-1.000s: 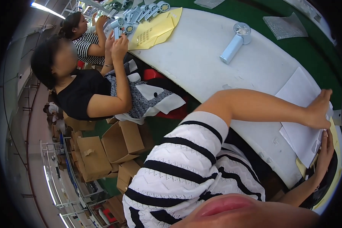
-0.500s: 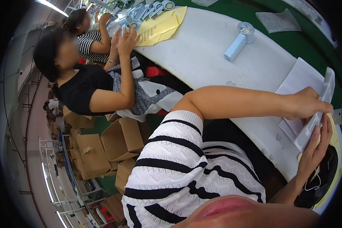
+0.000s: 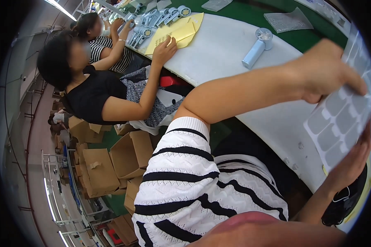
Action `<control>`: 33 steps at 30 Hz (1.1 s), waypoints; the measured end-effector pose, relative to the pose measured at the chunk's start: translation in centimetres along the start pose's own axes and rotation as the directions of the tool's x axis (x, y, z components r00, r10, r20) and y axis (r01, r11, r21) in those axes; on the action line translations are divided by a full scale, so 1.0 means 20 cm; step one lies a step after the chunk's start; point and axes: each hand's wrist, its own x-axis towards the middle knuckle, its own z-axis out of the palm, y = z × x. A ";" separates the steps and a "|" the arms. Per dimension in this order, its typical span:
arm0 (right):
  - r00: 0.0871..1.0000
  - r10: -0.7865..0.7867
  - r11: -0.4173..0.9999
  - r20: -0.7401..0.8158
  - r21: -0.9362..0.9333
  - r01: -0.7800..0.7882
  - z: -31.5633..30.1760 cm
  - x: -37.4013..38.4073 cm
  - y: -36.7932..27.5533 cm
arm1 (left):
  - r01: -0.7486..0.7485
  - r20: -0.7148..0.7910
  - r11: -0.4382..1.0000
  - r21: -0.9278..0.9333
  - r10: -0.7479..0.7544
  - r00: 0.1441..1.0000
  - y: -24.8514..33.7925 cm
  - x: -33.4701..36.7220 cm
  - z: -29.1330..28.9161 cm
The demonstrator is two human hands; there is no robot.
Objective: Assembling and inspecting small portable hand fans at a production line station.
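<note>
Between my hands, at the right edge of the view, is a tilted sheet of grey rounded-square stickers (image 3: 341,119). The fingers of my left hand (image 3: 323,68) are closed on its upper part, with the arm stretched across the table. Lower down, my right hand (image 3: 352,164) grips the sheet near its edge, some fingers hidden. A light-blue handheld fan (image 3: 255,53) lies on the white table, beyond my left forearm.
A person in a black top (image 3: 97,88) sits to the left, one hand on a yellow sheet (image 3: 185,33). Several blue fans (image 3: 165,18) lie past it. Clear plastic bags (image 3: 288,20) rest on a green surface. Open cardboard boxes (image 3: 130,152) stand on the floor. A black object (image 3: 344,201) lies near my right wrist.
The sheet has been raised and turned, so its sticker face now shows. My left hand has moved up with it. The neighbour has lowered a hand onto the yellow sheet.
</note>
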 end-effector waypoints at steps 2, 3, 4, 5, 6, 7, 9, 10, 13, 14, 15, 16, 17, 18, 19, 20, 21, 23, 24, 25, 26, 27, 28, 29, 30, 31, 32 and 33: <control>0.988 0.070 0.980 0.139 0.175 -0.094 -0.17 0.05 0.11 | 0.029 0.083 0.980 -0.199 -0.012 0.996 0.09 0.00 0.03; 0.975 0.095 0.958 0.201 0.246 -0.144 -0.12 0.03 0.04 | 0.032 0.097 0.978 -0.204 -0.013 0.995 0.10 0.02 0.02; 0.958 0.116 0.929 0.262 0.312 -0.198 -0.12 0.02 0.01 | 0.048 0.094 0.971 -0.236 -0.026 0.995 0.10 0.04 0.02; 0.927 0.119 0.880 0.357 0.395 -0.265 -0.10 0.04 0.04 | 0.038 0.052 0.968 -0.249 -0.026 0.998 0.09 0.04 -0.02; 0.899 0.128 0.833 0.418 0.446 -0.326 -0.07 0.11 0.03 | 0.053 0.047 0.958 -0.282 -0.041 0.998 0.08 0.06 -0.03; 0.871 0.135 0.781 0.472 0.490 -0.386 0.05 0.25 0.07 | 0.075 0.047 0.946 -0.316 -0.063 0.997 0.05 0.08 -0.05; 0.867 0.197 0.704 0.457 0.550 -0.450 -0.23 0.26 0.09 | 0.061 -0.072 0.998 0.013 -0.060 0.996 -0.06 0.13 -0.14; 0.846 0.217 0.627 0.486 0.595 -0.503 -0.31 0.23 0.13 | 0.145 -0.147 0.988 0.046 -0.137 0.980 -0.10 0.11 -0.28; 0.827 0.459 0.638 0.325 0.527 -0.561 -0.44 0.14 0.15 | 0.299 -0.376 0.940 0.161 -0.222 0.900 -0.31 0.00 -0.68; 0.790 0.608 0.732 0.078 0.332 -0.595 -0.42 0.13 0.16 | 0.345 -0.473 0.920 0.184 -0.225 0.852 -0.38 0.00 -0.69; 0.718 0.691 0.711 -0.085 0.263 -0.652 -0.35 0.13 0.16 | 0.356 -0.508 0.910 0.214 -0.207 0.836 -0.43 0.01 -0.71; 0.704 0.703 0.710 -0.101 0.148 -0.688 -0.35 0.10 0.21 | 0.362 -0.546 0.899 0.246 -0.180 0.818 -0.47 0.02 -0.73; 0.693 0.713 0.699 -0.104 0.033 -0.714 -0.37 0.08 0.25 | 0.370 -0.527 0.890 0.268 -0.186 0.829 -0.47 0.04 -0.73; 0.683 0.719 0.692 -0.131 0.037 -0.721 -0.38 0.04 0.26 | 0.402 -0.534 0.876 0.266 -0.213 0.818 -0.47 0.04 -0.69; 0.707 0.688 0.707 -0.164 -0.066 -0.704 -0.38 0.02 0.26 | 0.430 -0.544 0.863 0.265 -0.235 0.806 -0.45 0.05 -0.66; 0.734 0.656 0.714 -0.176 -0.169 -0.679 -0.38 0.00 0.27 | 0.436 -0.541 0.861 0.261 -0.244 0.805 -0.44 0.05 -0.68; 0.762 0.622 0.713 -0.181 -0.273 -0.646 -0.37 0.00 0.27 | 0.450 -0.447 0.887 0.104 -0.362 0.818 -0.41 0.04 -0.72; 0.789 0.587 0.703 -0.180 -0.370 -0.607 -0.34 0.00 0.30 | 0.471 -0.332 0.881 -0.051 -0.460 0.824 -0.38 0.04 -0.78; 0.826 0.533 0.708 -0.184 -0.438 -0.554 -0.32 0.01 0.33 | 0.477 -0.321 0.879 -0.005 -0.453 0.832 -0.37 0.03 -0.80; 0.860 0.478 0.705 -0.178 -0.506 -0.497 -0.31 0.02 0.35 | 0.479 -0.312 0.877 0.038 -0.445 0.840 -0.37 0.02 -0.83; 0.891 0.421 0.695 -0.169 -0.572 -0.437 -0.29 0.03 0.38 | 0.480 -0.301 0.873 0.081 -0.438 0.847 -0.38 0.01 -0.85; 0.918 0.364 0.677 -0.156 -0.633 -0.376 -0.28 0.05 0.38 | 0.481 -0.289 0.868 0.126 -0.432 0.854 -0.38 0.01 -0.86; 0.916 0.364 0.638 -0.169 -0.671 -0.377 -0.23 0.09 0.37 | 0.484 -0.292 0.866 0.124 -0.434 0.852 -0.40 0.00 -0.86; 0.914 0.364 0.598 -0.181 -0.706 -0.379 -0.17 0.13 0.36 | 0.495 -0.347 0.839 0.227 -0.405 0.846 -0.42 0.00 -0.87; 0.914 0.360 0.595 -0.186 -0.709 -0.379 -0.12 0.17 0.36 | 0.500 -0.387 0.802 0.327 -0.369 0.845 -0.45 0.00 -0.86; 0.910 0.361 0.413 -0.205 -0.840 -0.353 -0.08 0.23 0.39 | 0.504 -0.424 0.752 0.425 -0.326 0.845 -0.46 0.02 -0.85; 0.906 0.359 0.209 -0.224 -0.927 -0.312 -0.08 0.27 0.41 | 0.506 -0.456 0.690 0.517 -0.278 0.845 -0.47 0.04 -0.84; 0.907 0.355 0.209 -0.226 -0.927 -0.312 -0.09 0.30 0.43 | 0.503 -0.453 0.691 0.520 -0.276 0.848 -0.48 0.05 -0.82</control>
